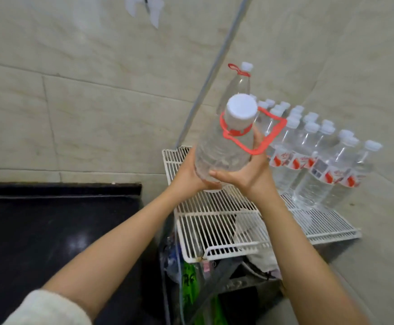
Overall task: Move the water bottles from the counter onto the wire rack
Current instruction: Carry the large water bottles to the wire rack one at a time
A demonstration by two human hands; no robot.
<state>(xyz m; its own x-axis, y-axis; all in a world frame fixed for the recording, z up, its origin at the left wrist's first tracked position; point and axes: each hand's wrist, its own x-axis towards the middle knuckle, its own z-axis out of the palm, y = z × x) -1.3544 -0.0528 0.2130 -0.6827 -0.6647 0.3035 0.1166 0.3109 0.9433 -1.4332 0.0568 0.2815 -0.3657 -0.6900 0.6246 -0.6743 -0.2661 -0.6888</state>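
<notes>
Left hand (187,175), right hand (249,175), grips curled round one large bottle (221,150) (tilted); one wire rack (211,227) beneath

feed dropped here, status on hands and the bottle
Left hand and right hand both grip the big bottle, held tilted over the wire rack. Small bottles packed on its right side.

Bare forearms, bare hands; cream knit sleeve (48,308) pushed up left arm.
</notes>
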